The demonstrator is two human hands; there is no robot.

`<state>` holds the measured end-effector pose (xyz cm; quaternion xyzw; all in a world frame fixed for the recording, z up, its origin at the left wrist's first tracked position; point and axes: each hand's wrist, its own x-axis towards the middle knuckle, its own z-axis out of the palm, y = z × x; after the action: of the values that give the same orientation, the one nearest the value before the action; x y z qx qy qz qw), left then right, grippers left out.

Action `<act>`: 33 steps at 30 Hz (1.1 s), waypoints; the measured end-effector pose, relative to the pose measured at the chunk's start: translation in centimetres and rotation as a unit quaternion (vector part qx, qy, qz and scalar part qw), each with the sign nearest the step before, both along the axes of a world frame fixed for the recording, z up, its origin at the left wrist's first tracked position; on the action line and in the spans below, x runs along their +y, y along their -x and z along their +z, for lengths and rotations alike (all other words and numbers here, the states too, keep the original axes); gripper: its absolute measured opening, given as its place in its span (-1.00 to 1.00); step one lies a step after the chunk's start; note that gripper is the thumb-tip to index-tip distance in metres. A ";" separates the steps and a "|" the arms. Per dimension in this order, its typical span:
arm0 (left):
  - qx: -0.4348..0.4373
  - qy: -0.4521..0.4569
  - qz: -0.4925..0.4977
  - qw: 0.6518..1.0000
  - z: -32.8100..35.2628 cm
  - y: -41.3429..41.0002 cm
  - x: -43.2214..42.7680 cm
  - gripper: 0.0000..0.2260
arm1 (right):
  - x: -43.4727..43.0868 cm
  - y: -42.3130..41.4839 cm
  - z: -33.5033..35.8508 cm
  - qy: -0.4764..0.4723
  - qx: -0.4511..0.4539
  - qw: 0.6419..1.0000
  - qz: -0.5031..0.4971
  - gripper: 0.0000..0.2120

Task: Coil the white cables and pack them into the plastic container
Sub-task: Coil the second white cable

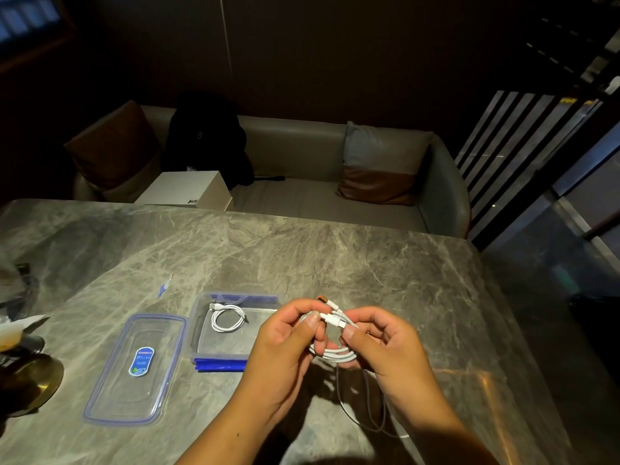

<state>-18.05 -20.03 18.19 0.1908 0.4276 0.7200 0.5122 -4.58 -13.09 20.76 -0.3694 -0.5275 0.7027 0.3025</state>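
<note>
Container (225, 345) with coiled cable (224, 330), lid (112, 391) beside, left hand (285, 344) and right hand (380, 344) pinching second cable (335, 352), apparently part-coiled

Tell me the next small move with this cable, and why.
Probably wind one more loop onto the cable: the left hand and right hand pinch a part-made coil, and a loose tail hangs below them. It looks unready for the open container.

**Grey marble bench (369, 263), four things on it**

An open plastic container (200, 333) sits near the middle. Its lid (147, 394) lies flat just beside it on the left. A small blue-white scrap (165, 286) lies beyond them, and a brass disc (33, 380) at the left edge.
</note>
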 end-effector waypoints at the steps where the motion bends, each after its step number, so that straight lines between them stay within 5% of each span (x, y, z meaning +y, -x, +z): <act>1: 0.002 -0.001 -0.005 1.000 0.0 0.1 0.0 -0.87 | -0.1 0.0 0.0 0.002 -0.004 1.000 -0.004 -0.90; 11: 0.120 0.036 -0.029 0.992 -0.1 0.2 0.2 -0.84 | 0.1 0.2 0.0 0.031 0.029 0.999 -0.020 -0.97; 14: 0.162 0.070 -0.035 0.984 -0.2 0.4 0.2 -0.69 | 0.3 -0.2 -0.4 0.005 0.025 1.000 -0.004 -0.91; 18: 0.235 0.124 -0.055 0.962 -0.1 0.6 0.2 -0.74 | 0.2 -0.3 -0.4 -0.033 0.013 0.999 0.023 -0.90; 24: 0.122 0.149 0.021 0.981 -0.1 0.6 0.2 -0.85 | -0.2 0.2 -0.1 -0.016 0.033 0.999 -0.010 -0.89; 28: 0.140 0.170 -0.012 0.975 -0.5 0.5 0.1 -0.83 | -0.1 0.3 -0.2 -0.018 0.023 0.999 -0.023 -0.87; 33: 0.022 0.103 -0.012 0.994 0.2 0.3 -0.1 -0.76 | -0.1 0.4 -0.4 -0.012 0.028 0.999 -0.032 -0.89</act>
<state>-18.39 -20.08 18.43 0.1579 0.5080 0.6619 0.5281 -5.02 -13.18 20.33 -0.3626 -0.5150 0.6963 0.3440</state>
